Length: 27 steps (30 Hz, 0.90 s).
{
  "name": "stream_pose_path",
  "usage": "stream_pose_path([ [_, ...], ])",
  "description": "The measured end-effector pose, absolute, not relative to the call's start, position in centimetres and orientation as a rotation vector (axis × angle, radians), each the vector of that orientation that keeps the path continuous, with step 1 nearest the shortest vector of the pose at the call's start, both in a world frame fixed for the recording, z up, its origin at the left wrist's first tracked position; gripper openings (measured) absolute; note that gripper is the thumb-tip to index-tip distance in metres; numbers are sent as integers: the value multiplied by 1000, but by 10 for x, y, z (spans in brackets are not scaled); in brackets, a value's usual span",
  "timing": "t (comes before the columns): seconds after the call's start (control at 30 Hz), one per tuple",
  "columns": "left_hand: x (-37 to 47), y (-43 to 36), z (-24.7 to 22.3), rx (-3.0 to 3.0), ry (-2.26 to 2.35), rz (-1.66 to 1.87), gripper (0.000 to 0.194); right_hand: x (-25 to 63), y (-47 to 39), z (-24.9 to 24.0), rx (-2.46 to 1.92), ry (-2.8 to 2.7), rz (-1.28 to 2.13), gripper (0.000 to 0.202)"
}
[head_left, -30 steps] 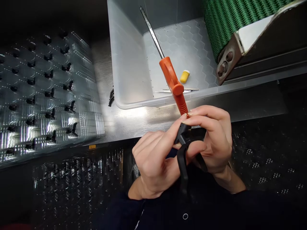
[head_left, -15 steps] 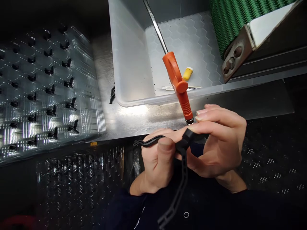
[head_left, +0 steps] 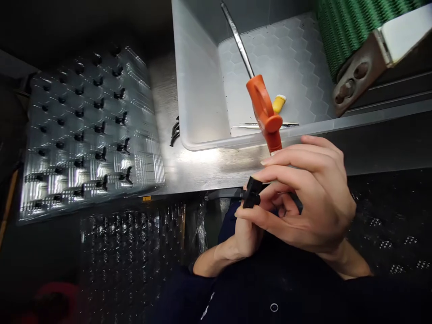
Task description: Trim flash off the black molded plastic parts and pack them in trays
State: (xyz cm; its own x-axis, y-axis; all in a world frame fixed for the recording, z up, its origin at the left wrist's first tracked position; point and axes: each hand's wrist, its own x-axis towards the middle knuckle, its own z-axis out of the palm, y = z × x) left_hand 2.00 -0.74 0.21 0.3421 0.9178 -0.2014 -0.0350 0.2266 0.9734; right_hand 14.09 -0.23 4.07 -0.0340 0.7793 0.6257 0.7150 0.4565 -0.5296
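A black plastic part (head_left: 252, 191) with a blocky middle and a thin arm stretching left is pinched between the thumb and fingers of my right hand (head_left: 303, 193). My left hand (head_left: 249, 238) is close behind and below it, mostly covered by the right; its grip on the part is hidden. Just past my right fingertips stands an orange-handled tool (head_left: 265, 110) with a trigger-like lever and a long metal tube, tilted over the bin's near rim. Its lower end is hidden behind my right hand.
A translucent bin (head_left: 209, 145) holds a yellow capped piece (head_left: 279, 104) and thin metal tools (head_left: 248, 125). Left of it, a clear moulded tray (head_left: 143, 135) carries black parts in rows. More black pieces (head_left: 174, 132) lie on the metal table (head_left: 168, 166). A green ribbed belt (head_left: 344, 31) stands right.
The black part has turned, so its long lower arm no longer hangs in sight. My right hand now covers much of the left. The whole scene has shifted right in view.
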Motion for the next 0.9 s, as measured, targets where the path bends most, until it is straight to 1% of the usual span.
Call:
stream_pose_path([
  [0.07, 16, -15, -3, 1064, 1017, 854, 95, 141, -1, 42, -1274, -1800, 78, 15],
  [0.13, 5, -20, -10, 991, 967, 811, 85, 142, -1, 44, -1259, -1832, 83, 16],
  [0.27, -35, -17, -19, 983, 1006, 728, 42, 142, 0, 49, -1233, -1838, 91, 17],
  [0.3, -47, -15, -19, 1000, 1064, 745, 35, 142, 1, 49, -1228, -1858, 94, 17],
  [0.33, -59, -14, -18, 1015, 1131, 786, 33, 142, 1, 50, -1215, -1891, 91, 18],
  [0.43, -89, -17, -8, 1136, 1315, 1051, 28, 140, 4, 48, -1157, -2009, 88, 25],
  [0.5, -102, -20, 1, 1468, 1337, 1168, 27, 134, 9, 42, -1115, -2054, 107, 30],
  [0.53, -106, -21, 5, 1698, 1305, 1160, 32, 130, 12, 36, -1098, -2062, 128, 30],
  [0.6, -109, -20, 8, 2132, 1265, 1031, 41, 120, 21, 21, -1079, -2068, 189, 25],
  [0.67, -110, -12, 3, 2409, 1357, 911, 40, 105, 34, 1, -1096, -2064, 248, 20],
  [0.73, -114, 2, -10, 2564, 1497, 880, 34, 89, 48, -19, -1130, -2054, 269, 19],
  [0.8, -123, 20, -27, 2646, 1530, 906, 29, 74, 59, -36, -1153, -2047, 257, 25],
  [0.9, -142, 49, -50, 2686, 1591, 938, 31, 61, 60, -48, -1153, -2033, 232, 45],
])
